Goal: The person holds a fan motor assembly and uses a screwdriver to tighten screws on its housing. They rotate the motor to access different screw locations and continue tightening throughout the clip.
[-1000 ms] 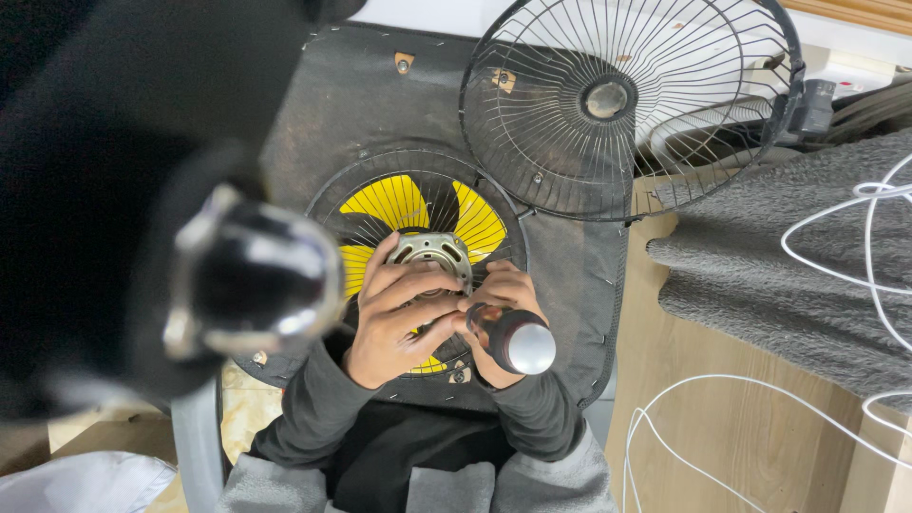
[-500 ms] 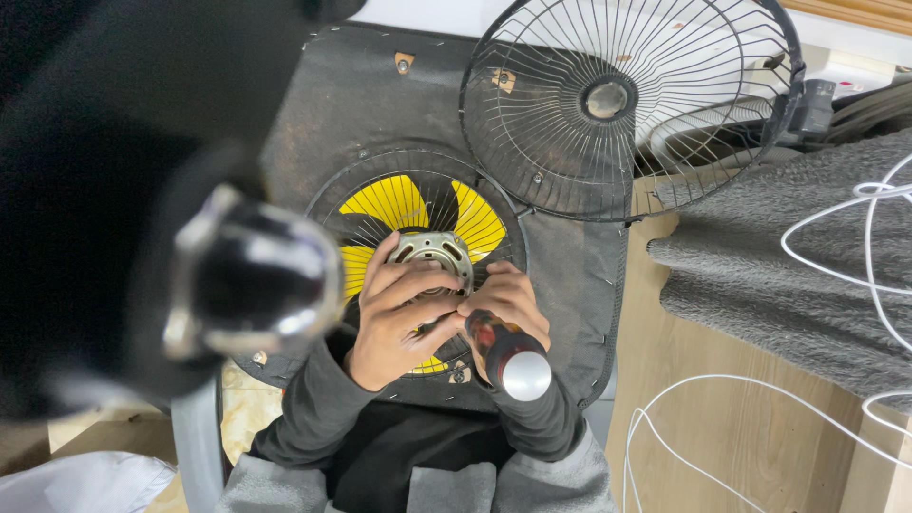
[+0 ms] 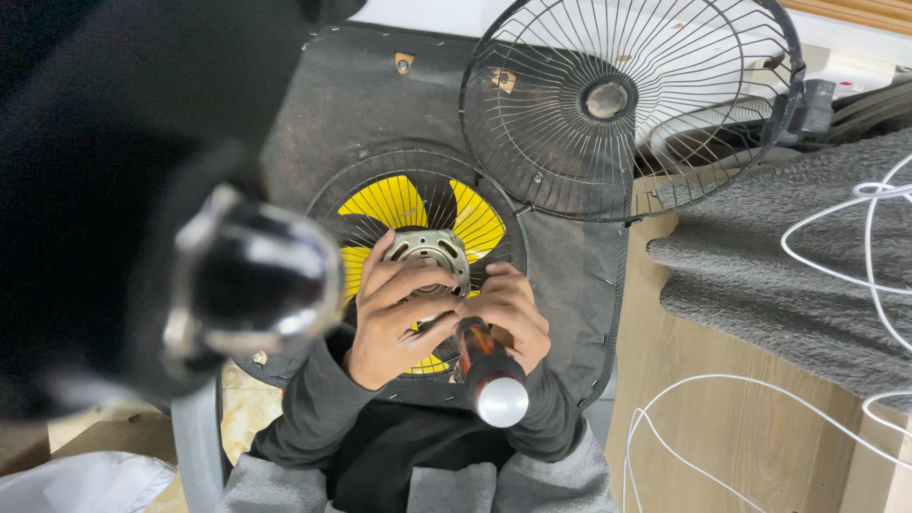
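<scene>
Motor [image 3: 429, 249]: grey metal, seated at the centre of the yellow blades [image 3: 399, 201], behind the rear grille [image 3: 328, 204]; the assembly lies flat on a dark mat [image 3: 332, 104], directly ahead of the person.

Screwdriver [image 3: 489, 366]: red-and-black handle with a pale rounded butt end facing the camera; its shaft runs down toward the motor, tip hidden behind the fingers; point of contact cannot be confirmed.

Right hand [image 3: 513, 313]: fingers curled closed around the upper handle of the screwdriver, grip firm; positioned just right of the motor.

Left hand [image 3: 394, 318]: fingers bent and spread over the lower left side of the motor, touching its housing and the grille wires; thumb lies toward the screwdriver shaft; whether it grips anything cannot be told, as the palm side is hidden.

Both sleeves are dark; forearms rest near the mat's lower edge.

Surroundings: front grille [image 3: 617, 104], black wire, detached, lying just beyond and to the right of the blades, overlapping the mat's upper right corner; grey cloth [image 3: 788, 275] on the wooden surface to the right, well apart from the hands; white cable [image 3: 855, 204] looped across the cloth and the wood; a large blurred dark object [image 3: 247, 280] fills the left foreground, too close to identify.
</scene>
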